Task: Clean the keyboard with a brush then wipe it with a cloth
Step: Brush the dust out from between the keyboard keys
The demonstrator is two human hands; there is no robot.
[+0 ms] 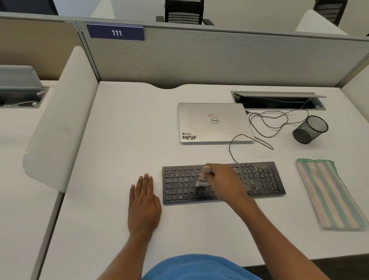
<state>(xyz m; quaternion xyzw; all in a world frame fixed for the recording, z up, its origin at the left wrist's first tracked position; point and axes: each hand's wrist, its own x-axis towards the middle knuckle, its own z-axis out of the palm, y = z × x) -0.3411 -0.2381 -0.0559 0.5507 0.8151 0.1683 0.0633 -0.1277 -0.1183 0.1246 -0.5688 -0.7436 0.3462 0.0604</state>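
A matt black plastic keyboard (223, 182), dust-speckled, beside a striped woven cloth (330, 194), brushed-metal laptop (213, 121) and wire-mesh cup (310, 129).

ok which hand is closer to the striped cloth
Right. The right hand grips the brush over the keyboard, left of the striped cloth; the left hand lies flat beyond the keyboard's left end.

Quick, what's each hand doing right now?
Left hand: open, flat on the desk.
Right hand: grips the brush over the keyboard.

White desk (117, 131), grey partition (217, 56), black mesh chairs (183, 6) behind.
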